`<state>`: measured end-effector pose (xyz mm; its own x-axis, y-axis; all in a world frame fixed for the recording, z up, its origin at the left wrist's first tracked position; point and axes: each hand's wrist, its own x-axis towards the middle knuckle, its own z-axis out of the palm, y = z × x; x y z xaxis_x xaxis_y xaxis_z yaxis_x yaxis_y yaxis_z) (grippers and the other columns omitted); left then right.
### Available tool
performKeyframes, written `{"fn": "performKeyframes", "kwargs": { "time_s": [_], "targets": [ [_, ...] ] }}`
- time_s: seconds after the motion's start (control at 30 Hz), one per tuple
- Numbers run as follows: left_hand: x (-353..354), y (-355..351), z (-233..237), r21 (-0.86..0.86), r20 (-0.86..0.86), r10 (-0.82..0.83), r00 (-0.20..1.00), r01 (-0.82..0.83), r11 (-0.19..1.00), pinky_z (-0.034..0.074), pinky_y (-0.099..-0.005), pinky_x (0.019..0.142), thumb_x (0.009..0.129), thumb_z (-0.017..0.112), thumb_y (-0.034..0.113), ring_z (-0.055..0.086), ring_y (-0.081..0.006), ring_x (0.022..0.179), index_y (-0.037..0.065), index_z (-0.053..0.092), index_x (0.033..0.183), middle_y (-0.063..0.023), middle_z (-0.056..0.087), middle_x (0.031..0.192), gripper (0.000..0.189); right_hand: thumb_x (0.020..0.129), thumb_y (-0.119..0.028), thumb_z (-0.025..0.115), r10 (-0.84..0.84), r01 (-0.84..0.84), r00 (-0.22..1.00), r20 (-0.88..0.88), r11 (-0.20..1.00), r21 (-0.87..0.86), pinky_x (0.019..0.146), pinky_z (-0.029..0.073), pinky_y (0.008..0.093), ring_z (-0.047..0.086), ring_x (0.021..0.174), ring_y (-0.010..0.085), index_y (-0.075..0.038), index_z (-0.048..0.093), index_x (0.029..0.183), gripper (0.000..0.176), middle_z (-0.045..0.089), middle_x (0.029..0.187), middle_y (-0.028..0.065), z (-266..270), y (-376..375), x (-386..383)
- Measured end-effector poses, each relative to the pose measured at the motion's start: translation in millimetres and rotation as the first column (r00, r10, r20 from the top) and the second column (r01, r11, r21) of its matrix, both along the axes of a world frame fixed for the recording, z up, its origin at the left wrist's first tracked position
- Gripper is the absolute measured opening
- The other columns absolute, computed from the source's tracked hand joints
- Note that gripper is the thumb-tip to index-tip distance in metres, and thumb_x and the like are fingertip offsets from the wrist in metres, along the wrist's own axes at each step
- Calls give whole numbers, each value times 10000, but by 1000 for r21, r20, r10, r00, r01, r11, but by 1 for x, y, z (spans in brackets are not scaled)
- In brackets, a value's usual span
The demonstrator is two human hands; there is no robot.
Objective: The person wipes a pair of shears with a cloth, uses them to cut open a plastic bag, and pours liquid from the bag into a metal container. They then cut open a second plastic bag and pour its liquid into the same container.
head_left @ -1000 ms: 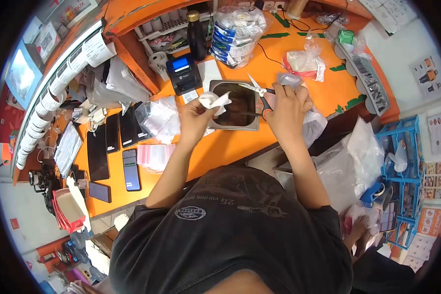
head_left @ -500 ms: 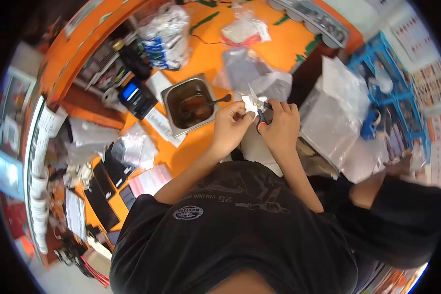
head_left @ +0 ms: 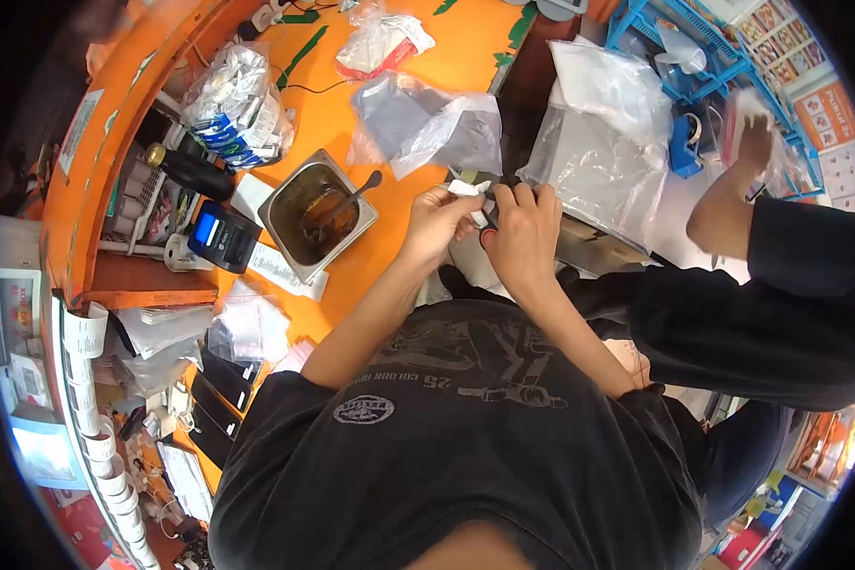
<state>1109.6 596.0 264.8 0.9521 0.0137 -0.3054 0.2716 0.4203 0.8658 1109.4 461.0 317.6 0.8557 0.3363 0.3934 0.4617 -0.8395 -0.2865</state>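
My left hand (head_left: 435, 226) is closed, pinching a crumpled piece of white paper or tissue (head_left: 467, 191) between thumb and fingers. Against it, my right hand (head_left: 524, 226) is wrapped round a pair of scissors with a black and red-orange handle (head_left: 487, 236). The scissor blades are mostly hidden behind my fingers and the white piece. Both hands are held close together in front of my body, past the orange table's edge. To their left stands a square steel container (head_left: 362, 228) with brown sauce inside, and a dark spoon (head_left: 359, 190) leans in it.
A clear plastic bag (head_left: 446, 128) lies on the orange table (head_left: 337, 323), behind my hands. Large plastic sheets (head_left: 594, 142) are stacked to the right, near a blue tape dispenser (head_left: 686, 147). A card terminal (head_left: 223, 235) stands left. A co-worker's arm (head_left: 727, 204) reaches towards blue racks.
My view has turned right, so the table things appear further left. The scissor blades, which pointed upwards in sight, are now mostly covered. The co-worker's hand has come up to the racks.
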Motion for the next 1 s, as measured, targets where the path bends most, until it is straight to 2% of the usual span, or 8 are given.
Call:
{"fn": "performKeyframes", "kwargs": {
  "time_s": [0.27,0.33,0.53,0.67,0.73,0.77,0.83,1.0],
  "targets": [
    [-7,1,1,-113,111,222,969,-209,971,435,-209,459,746,657,79,566,-91,526,13,581,749,-64,615,658,101,529,-73,719,-41,58,992,-120,989,140,733,353,362,491,813,277,-20,610,868,360,610,832,114,-9,-5,9],
    [-3,33,-13,-136,131,452,882,-436,890,456,-215,481,744,655,71,581,-101,542,-1,592,822,-79,631,702,124,534,-122,748,-180,191,981,-75,963,192,737,353,364,489,809,277,-20,611,876,382,610,832,113,0,-21,23],
    [-4,23,13,68,210,130,969,-147,987,470,-215,537,835,580,62,578,-88,631,-18,584,984,-54,635,801,169,565,-193,781,-63,59,998,29,992,112,780,361,378,482,886,275,-27,601,935,443,583,882,90,9,-11,24],
    [-3,50,51,345,515,270,814,-485,804,424,-210,593,849,552,63,551,-81,688,-14,579,967,-38,616,855,144,546,-171,780,27,-29,999,38,997,70,794,361,378,467,917,285,-26,588,958,477,556,900,91,17,-18,29],
    [-6,57,77,724,492,34,870,-431,538,416,-269,632,799,592,59,526,-119,704,25,603,964,-35,596,791,168,535,-149,776,86,-87,996,31,995,50,796,363,377,464,924,288,-25,583,960,482,552,898,91,19,-19,30],
    [-6,56,87,726,490,40,871,-433,534,416,-269,632,799,592,59,526,-119,704,25,603,964,-35,596,791,168,514,-122,769,143,-143,990,7,989,34,794,364,376,463,925,290,-27,582,959,492,550,896,89,21,-18,31],
    [-3,43,99,803,574,-500,648,-564,191,408,-316,690,743,600,35,512,-198,782,45,617,969,-61,578,830,227,492,-95,762,206,-206,978,-17,978,17,791,365,375,461,927,291,-29,581,958,504,549,893,87,25,-16,31],
    [-2,15,87,855,421,-655,628,-516,54,370,-331,746,707,571,90,460,-228,849,26,634,928,-53,516,817,238,455,-1,706,251,-251,968,-12,968,-9,787,369,374,461,918,288,-36,576,955,518,543,891,80,31,-13,36]
  ]
}}
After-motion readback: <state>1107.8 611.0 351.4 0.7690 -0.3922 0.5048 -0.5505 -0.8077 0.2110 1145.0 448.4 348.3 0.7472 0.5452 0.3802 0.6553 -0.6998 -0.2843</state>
